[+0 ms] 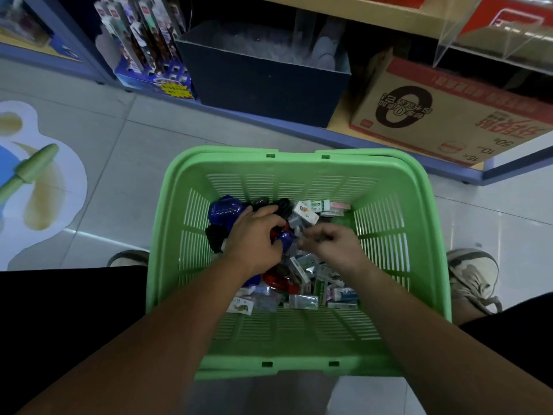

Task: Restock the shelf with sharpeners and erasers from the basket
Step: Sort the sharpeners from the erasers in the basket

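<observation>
A green plastic basket stands on the floor between my feet. Inside lies a heap of blue, red and black sharpeners on the left and small boxed erasers on the right and front. My left hand is down in the heap, fingers curled round a blue and red sharpeners. My right hand is beside it, blurred, with fingers curled over the eraser packs; what it holds is not visible.
The shelf's bottom level is just beyond the basket: a dark blue bin, a cardboard carton to the right, a pen display box to the left. A clear acrylic tray sits on the shelf above. Tiled floor with a sticker lies left.
</observation>
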Available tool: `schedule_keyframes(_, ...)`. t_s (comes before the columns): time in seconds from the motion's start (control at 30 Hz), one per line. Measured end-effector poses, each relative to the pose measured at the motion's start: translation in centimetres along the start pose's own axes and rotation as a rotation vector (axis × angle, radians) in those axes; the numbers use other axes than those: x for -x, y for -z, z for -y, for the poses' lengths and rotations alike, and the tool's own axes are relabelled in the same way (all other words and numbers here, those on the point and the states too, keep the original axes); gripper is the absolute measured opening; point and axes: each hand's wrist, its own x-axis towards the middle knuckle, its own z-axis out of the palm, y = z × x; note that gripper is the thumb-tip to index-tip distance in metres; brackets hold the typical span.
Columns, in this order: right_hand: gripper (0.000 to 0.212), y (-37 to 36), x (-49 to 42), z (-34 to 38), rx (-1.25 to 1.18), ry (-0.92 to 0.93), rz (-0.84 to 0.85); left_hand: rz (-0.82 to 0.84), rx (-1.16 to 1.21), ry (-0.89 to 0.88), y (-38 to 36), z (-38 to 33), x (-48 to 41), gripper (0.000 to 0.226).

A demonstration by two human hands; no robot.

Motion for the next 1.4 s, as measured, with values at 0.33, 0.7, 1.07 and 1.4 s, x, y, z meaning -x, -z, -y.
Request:
schedule_keyframes(0.33,0.034,2.8,1.9,-0.4,0.257,0.069,-0.290,-0.136,-0.024,-0.028,-0.6,-0.7,-0.8,0.022)
schedule_keyframes(0.7,0.069,2.0,-3.6,-0.4,0.685,-0.017,-0.042,-0.009,-0.033,0.004,0.3,-1.0,-1.2,0.025)
schedule_keyframes(1.07,0.122,1.9,-5.3,-2.3,0.302,-0.082,-0.012,-0.106,-0.016,-0.067,-0.4,-1.9,2.6,0.029)
schedule_keyframes(1.4,0.104,0.4,-3.8,-2.8,0.178,-0.076,-0.179,-0.055,-0.038,-0.058,0.8,0.0,2.7,0.040)
